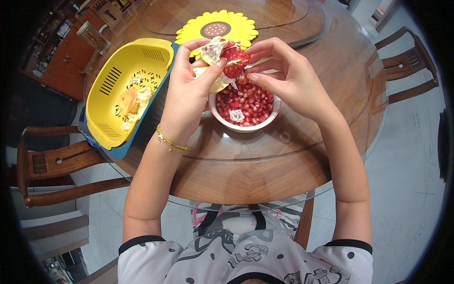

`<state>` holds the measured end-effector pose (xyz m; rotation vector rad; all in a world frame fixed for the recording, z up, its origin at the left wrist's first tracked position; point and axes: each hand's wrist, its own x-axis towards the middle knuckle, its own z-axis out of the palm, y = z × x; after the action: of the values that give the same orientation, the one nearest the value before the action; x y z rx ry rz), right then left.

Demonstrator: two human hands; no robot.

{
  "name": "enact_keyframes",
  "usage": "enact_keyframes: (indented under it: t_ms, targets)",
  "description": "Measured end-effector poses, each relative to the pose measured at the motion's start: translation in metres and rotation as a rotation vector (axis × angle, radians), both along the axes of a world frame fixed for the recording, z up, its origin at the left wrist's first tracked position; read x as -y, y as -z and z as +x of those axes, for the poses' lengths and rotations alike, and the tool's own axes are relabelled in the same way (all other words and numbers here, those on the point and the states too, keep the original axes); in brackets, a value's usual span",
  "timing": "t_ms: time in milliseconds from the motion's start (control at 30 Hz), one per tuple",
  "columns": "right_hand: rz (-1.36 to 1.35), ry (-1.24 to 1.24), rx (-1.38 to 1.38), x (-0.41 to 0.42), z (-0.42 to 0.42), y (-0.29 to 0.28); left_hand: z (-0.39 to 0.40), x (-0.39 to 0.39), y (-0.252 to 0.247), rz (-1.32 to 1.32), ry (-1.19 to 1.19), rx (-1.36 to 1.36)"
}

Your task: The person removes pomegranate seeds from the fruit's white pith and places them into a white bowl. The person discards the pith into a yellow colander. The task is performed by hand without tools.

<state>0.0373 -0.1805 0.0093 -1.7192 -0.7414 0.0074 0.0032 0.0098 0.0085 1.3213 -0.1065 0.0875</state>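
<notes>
My left hand (191,81) grips a piece of pomegranate (234,58), with pale membrane and rind on its left and a cluster of red seeds on its right. My right hand (289,76) is curled at the seed side, thumb and fingers at the cluster; whether it pinches any seeds is hard to make out. Beneath both hands stands a white bowl (244,130) full of loose red pomegranate seeds (257,101). A scrap of whitish membrane (236,115) lies on top of the seeds, near the front rim.
To the left, a yellow colander (95,92) set in a blue basin (140,131) holds peel and membrane scraps (133,103). A yellow flower-shaped mat (216,17) lies beyond the bowl. One glass jar (94,37) stands far left on the glass-topped wooden table (255,177). Wooden chairs (408,64) surround it.
</notes>
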Motion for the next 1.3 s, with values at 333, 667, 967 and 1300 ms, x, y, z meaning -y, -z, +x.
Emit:
enact_keyframes:
  t_ms: [333,667,967,1300]
  targets:
    - [0.072,0.139,0.045,-0.01,0.002,0.011,-0.003,0.003,-0.001,0.091,0.025,0.01]
    - [0.028,0.084,0.082,-0.004,0.004,0.011,-0.003,0.001,-0.006,0.052,0.03,-0.029]
    - [0.084,0.018,0.051,-0.001,0.004,0.008,-0.002,-0.003,-0.006,0.055,0.011,-0.035]
    - [-0.439,0.086,0.451,0.012,-0.009,-0.019,0.0,-0.007,-0.009,0.164,-0.093,0.129]
